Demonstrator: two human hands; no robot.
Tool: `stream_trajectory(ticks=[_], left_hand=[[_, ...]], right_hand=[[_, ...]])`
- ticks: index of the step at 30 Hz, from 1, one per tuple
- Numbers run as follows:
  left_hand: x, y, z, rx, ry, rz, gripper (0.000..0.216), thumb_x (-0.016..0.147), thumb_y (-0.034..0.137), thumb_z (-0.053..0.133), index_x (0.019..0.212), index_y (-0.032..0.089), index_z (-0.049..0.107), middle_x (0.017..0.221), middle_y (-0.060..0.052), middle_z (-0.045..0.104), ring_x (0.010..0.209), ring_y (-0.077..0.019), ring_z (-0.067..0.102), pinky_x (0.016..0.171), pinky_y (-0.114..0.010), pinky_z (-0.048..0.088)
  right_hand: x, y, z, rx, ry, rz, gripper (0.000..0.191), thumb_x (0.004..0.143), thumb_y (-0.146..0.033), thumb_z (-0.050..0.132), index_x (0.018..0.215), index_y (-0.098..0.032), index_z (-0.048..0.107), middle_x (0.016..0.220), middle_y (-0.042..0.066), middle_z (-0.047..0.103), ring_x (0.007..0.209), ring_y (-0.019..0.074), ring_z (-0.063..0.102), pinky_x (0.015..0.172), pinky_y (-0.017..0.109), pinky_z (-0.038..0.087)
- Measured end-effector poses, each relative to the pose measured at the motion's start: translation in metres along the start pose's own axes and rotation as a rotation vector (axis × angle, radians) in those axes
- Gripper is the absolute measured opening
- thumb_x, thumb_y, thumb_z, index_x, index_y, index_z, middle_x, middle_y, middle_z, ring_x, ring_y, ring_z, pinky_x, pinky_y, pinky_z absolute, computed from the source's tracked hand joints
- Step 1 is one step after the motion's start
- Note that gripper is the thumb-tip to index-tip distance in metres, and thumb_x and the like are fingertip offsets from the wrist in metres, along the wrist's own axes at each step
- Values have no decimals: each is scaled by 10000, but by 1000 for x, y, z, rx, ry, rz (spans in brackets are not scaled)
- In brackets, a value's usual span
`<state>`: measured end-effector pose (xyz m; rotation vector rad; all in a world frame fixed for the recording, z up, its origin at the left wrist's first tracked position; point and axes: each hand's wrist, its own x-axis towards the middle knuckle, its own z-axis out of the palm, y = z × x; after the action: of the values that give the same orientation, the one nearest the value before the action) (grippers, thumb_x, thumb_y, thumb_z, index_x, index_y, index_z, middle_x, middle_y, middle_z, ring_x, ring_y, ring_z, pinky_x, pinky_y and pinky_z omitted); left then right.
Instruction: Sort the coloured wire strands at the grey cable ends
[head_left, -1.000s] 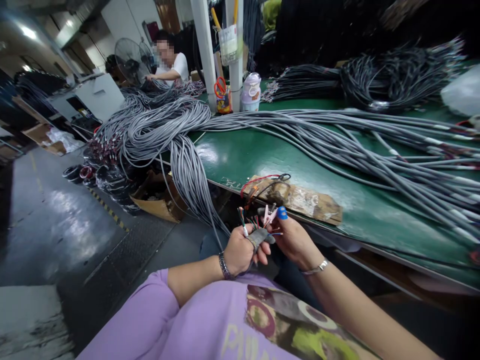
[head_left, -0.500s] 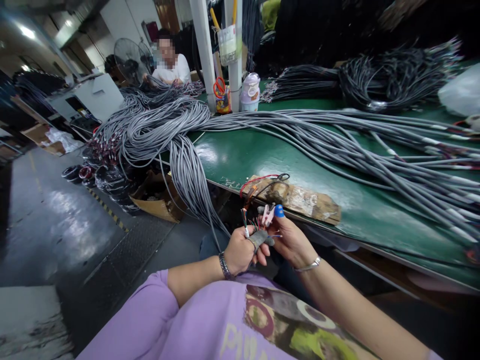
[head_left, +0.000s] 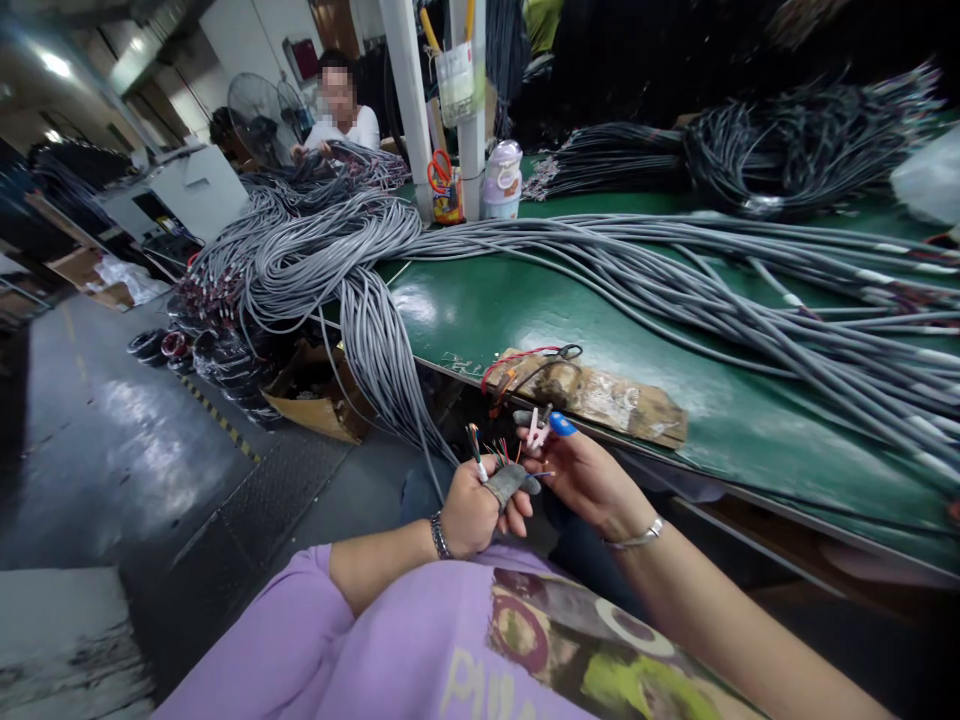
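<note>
Several coloured wires (head_left: 473, 441) sit gripped in the left hand (head_left: 472, 508), at eight o'clock from the wooden board (head_left: 637, 410); the right hand (head_left: 591, 480) seemingly pinches a pink clip (head_left: 536, 433) at their three o'clock. Slackening left fingers could let strands tangle.

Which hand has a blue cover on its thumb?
The right hand, holding the pink clip; the left hand wears a grey thumb cover instead.
</note>
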<state>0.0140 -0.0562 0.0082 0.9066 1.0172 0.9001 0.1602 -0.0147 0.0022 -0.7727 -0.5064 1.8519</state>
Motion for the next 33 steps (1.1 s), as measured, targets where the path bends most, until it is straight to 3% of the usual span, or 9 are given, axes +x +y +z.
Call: stream_trajectory(ticks=[4,10,17,24,28,33], left_hand=[[3,5,3,-46,27,15,470,698,604,654,730,146,552,522,16,589,325,-73,503,291,-168,239],[7,4,10,-48,15,0,447,704,584,652,727,148,553,521,16,587,322,-74,501,291,-176,230],[9,-3,11,-19,29,-14,443,706,584,641,716,155,530,520,15,590,320,-75,497,295,-178,231],[7,-2,8,-10,31,-16,467,693,603,646,724,152,530,526,8,598,324,-77,501,295,-175,228],[2,-3,4,-14,24,-33,497,677,631,649,738,151,536,531,9,597,331,-81,508,298,-177,242],[0,-4,-1,-39,35,-5,475,683,604,670,745,150,546,536,13,596,334,-78,508,297,-174,230]], right_hand=[[2,2,-1,3,7,-27,321,783,-497,699,804,-177,716,761,35,701,557,113,558,534,235,504],[10,7,-10,24,-71,47,413,759,-591,670,834,-187,718,640,32,668,550,171,615,523,292,532],[14,9,-7,85,-34,28,347,731,-560,717,766,-215,723,647,13,686,551,156,631,495,260,533],[13,15,-6,136,-18,10,430,660,-619,740,792,-210,715,749,10,712,623,143,638,594,259,550],[7,13,-9,117,-27,-15,448,707,-639,687,815,-206,713,830,44,719,639,150,632,605,270,541],[-2,7,-17,83,-103,45,473,744,-656,638,860,-203,713,769,42,691,632,150,611,597,263,529]])
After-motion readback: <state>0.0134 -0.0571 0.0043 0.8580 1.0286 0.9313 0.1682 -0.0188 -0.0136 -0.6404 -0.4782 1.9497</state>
